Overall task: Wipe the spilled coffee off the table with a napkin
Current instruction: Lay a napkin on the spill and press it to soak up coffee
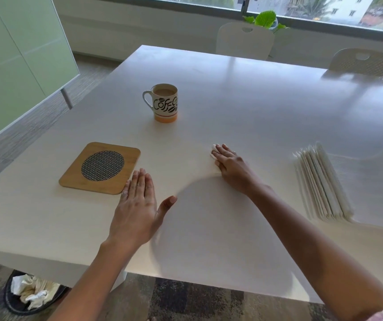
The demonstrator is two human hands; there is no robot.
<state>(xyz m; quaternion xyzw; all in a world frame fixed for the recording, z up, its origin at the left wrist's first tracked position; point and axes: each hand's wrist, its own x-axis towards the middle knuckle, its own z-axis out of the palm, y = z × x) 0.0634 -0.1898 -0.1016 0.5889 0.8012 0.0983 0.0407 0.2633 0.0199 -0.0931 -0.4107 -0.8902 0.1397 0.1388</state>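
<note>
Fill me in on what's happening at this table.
A person is wiping the white table with a small napkin, pressed down under the flat fingers of the right hand. The left hand lies flat on the table beside a wooden mat. A mug of coffee stands farther back, and a stack of napkins lies to the right. No spill shows on the surface. A bin on the floor holds crumpled paper.

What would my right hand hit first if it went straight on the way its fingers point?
Probably the mug. The right hand, flat on the napkin, points forward and left across bare table toward it. It might only graze the mug's right side; depth is unclear.
</note>
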